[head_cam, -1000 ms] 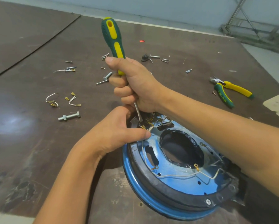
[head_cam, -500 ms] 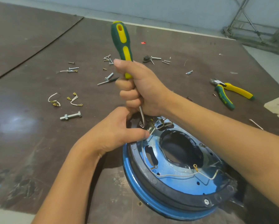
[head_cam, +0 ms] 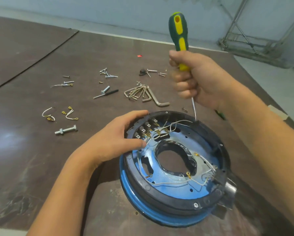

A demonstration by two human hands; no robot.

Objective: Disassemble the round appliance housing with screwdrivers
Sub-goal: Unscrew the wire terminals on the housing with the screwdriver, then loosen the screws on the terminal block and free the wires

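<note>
Housing: I see the round housing [head_cam: 159,200] on the desk [head_cam: 32,159] right in front of me, a black ring over a blue shell, with white wires inside.
Left grip [head_cam: 115,140]: spread, with the fingers stretched along the housing's far-left rim and the thumb lying by the terminals.
Right grip [head_cam: 195,80]: wrapped round the green-and-yellow screwdriver [head_cam: 179,34], which is nearly upright with its tip at the far rim.
Loose parts: hex keys [head_cam: 146,94], a bolt [head_cam: 66,130] and scattered screws lie beyond the housing.
</note>
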